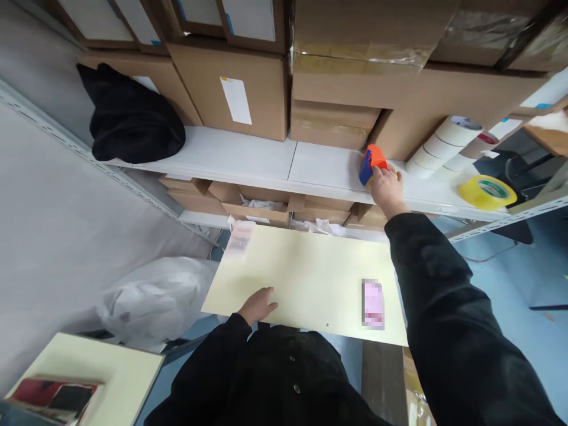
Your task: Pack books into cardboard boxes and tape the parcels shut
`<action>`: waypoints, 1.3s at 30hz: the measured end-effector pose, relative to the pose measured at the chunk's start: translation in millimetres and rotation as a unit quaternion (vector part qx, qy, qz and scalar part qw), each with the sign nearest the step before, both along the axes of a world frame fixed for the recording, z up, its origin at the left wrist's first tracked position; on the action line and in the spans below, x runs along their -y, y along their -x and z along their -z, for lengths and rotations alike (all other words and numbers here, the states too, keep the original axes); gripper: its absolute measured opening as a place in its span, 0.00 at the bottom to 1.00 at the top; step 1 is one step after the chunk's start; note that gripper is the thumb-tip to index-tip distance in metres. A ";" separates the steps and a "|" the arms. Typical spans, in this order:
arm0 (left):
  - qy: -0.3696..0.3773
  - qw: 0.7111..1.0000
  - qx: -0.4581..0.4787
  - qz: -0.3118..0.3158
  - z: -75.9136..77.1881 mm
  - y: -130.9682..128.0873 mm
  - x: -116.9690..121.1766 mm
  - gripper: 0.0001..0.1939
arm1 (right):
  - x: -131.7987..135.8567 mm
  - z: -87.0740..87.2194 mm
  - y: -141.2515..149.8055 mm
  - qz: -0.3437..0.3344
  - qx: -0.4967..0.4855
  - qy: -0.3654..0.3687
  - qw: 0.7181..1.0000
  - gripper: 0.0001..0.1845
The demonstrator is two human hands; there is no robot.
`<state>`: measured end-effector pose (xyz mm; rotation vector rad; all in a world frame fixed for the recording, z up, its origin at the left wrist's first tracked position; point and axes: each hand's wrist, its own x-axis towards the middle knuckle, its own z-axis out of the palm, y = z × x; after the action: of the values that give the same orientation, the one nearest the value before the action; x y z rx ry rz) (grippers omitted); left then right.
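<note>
On the white shelf [328, 168], my right hand [389, 189] reaches out and its fingers close on an orange and blue tape dispenser [377, 157], with a bit of yellow showing beside the fingers. My left hand [259, 305] is over the near left part of a pale yellow tabletop [302, 269], fingers apart and holding nothing. Whether that hand touches the surface I cannot tell. A pixelated pink rectangle [373, 305] lies at the right of the tabletop; its kind is hidden.
White tape rolls [444, 145] are stacked right of the dispenser, near a yellow tape roll [487, 191]. Cardboard boxes [248, 97] line the shelf's back. A black cloth bundle [131, 118] sits left. Below are open boxes [261, 210] and a white plastic bag [151, 296].
</note>
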<state>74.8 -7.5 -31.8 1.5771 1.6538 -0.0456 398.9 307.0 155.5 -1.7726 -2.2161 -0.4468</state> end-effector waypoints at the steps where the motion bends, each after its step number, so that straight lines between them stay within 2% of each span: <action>1: -0.002 1.000 0.009 0.000 -1.7 0.1 -0.8 0.31 | 4.5 -2.8 0.5 -0.004 -0.001 -0.005 1.000 0.23; 3: -0.005 0.999 0.039 -0.005 -6.8 0.0 -2.4 0.30 | 22.4 -7.1 0.6 -0.011 -0.008 -0.027 1.000 0.22; 5: -0.007 0.996 0.090 -0.018 -14.8 -2.7 -5.6 0.30 | 51.6 -6.9 -0.9 -0.018 -0.016 -0.056 0.998 0.22; 7: -0.011 0.987 0.155 -0.037 -25.6 -10.5 -11.3 0.30 | 89.6 0.6 -3.7 -0.030 -0.023 -0.079 0.996 0.24; 9: -0.021 0.973 0.222 -0.054 -37.0 -25.3 -18.9 0.28 | 132.6 17.4 -6.8 -0.048 -0.031 -0.083 0.995 0.25; 12: -0.022 0.941 0.333 -0.063 -47.2 -60.0 -30.3 0.27 | 196.1 60.5 -8.7 -0.077 -0.047 -0.051 0.995 0.23; 14: 0.015 0.904 0.421 -0.070 -44.5 -88.4 -35.6 0.30 | 232.7 98.1 -7.3 -0.088 -0.063 -0.006 0.994 0.22; 17: 0.082 0.849 0.511 -0.102 -25.2 -130.0 -37.6 0.37 | 275.1 156.9 -3.2 -0.074 -0.099 0.070 0.990 0.19; 19: 0.115 0.835 0.524 -0.127 -6.8 -151.6 -34.8 0.40 | 295.0 190.8 -1.3 -0.055 -0.113 0.113 0.986 0.18; 23: 0.142 0.846 0.497 -0.133 25.2 -174.1 -24.7 0.33 | 317.4 238.2 -2.0 -0.005 -0.135 0.161 0.978 0.15; 27: 0.158 0.861 0.469 -0.118 39.1 -178.9 -21.0 0.21 | 321.8 263.5 -3.3 0.012 -0.115 0.210 0.971 0.14; 31: 0.173 0.872 0.445 -0.109 40.6 -179.7 -23.1 0.16 | 317.6 272.8 -2.9 0.046 -0.099 0.250 0.962 0.14; 35: 0.182 0.875 0.439 -0.093 40.3 -180.9 -22.2 0.18 | 312.2 271.3 -3.0 0.039 -0.097 0.268 0.958 0.19; 39: 0.173 0.872 0.450 -0.078 41.6 -177.5 -19.0 0.20 | 307.3 271.1 -4.1 0.047 -0.096 0.269 0.957 0.14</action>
<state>252.3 11.4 -73.4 0.9398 0.9394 0.4020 403.0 -0.3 -115.5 -2.0728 -2.2560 0.3401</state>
